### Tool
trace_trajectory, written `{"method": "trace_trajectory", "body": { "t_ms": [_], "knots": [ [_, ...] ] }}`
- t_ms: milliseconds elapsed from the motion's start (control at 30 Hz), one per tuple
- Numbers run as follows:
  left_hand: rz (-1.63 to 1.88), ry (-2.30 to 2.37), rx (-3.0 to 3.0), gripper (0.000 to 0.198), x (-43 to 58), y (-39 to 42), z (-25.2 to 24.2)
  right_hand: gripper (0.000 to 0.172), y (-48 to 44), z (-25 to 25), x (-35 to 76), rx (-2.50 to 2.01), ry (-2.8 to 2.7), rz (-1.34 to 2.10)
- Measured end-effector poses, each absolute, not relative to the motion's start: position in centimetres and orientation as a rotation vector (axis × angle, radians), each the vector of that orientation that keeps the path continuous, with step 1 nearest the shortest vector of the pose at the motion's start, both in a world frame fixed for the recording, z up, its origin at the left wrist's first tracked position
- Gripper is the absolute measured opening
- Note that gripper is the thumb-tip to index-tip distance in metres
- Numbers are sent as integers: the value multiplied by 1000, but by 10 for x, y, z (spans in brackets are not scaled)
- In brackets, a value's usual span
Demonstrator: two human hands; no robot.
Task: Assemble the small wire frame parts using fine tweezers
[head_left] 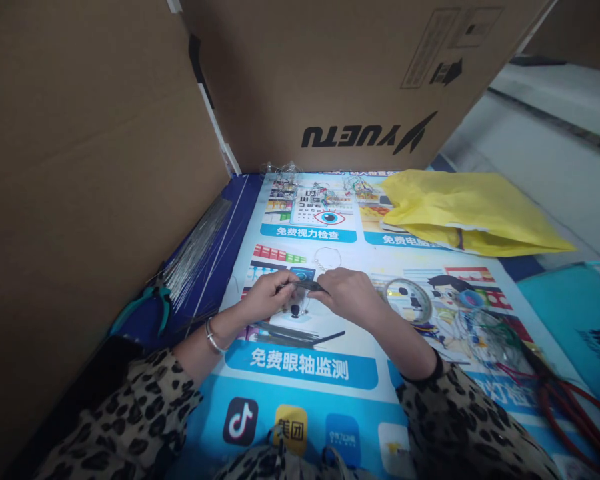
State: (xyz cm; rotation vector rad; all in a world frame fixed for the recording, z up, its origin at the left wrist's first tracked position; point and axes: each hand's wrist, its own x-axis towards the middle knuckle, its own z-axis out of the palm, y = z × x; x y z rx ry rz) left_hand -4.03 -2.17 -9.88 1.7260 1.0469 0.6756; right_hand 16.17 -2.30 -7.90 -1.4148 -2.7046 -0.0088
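Observation:
My left hand, with a silver bangle at the wrist, has its thumb and fingers pinched together at the left end of a slim dark piece. From the other side, my right hand is closed over that piece's right end. Its exact kind is too small and covered to make out. Just beyond my hands lies a thin wire loop with small pale beads. Several slim dark strips lie on the printed sheet nearer to me, below my hands.
Left are teal-handled pliers and a bundle of thin metal wires. Right are a clear tape roll, tangled wires, red-handled scissors and a yellow bag. Cardboard walls stand behind and at the left.

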Motion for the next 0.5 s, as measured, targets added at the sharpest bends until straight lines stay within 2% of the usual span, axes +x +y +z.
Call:
{"method": "trace_trajectory", "body": {
  "t_ms": [233, 500],
  "knots": [
    [831, 1130, 1572, 21, -42, -19, -104, 43, -24, -93, 151, -1617, -2487, 178],
    [899, 1148, 1485, 22, -40, -19, -101, 47, -22, -92, 150, -1608, -2444, 448]
  ]
}}
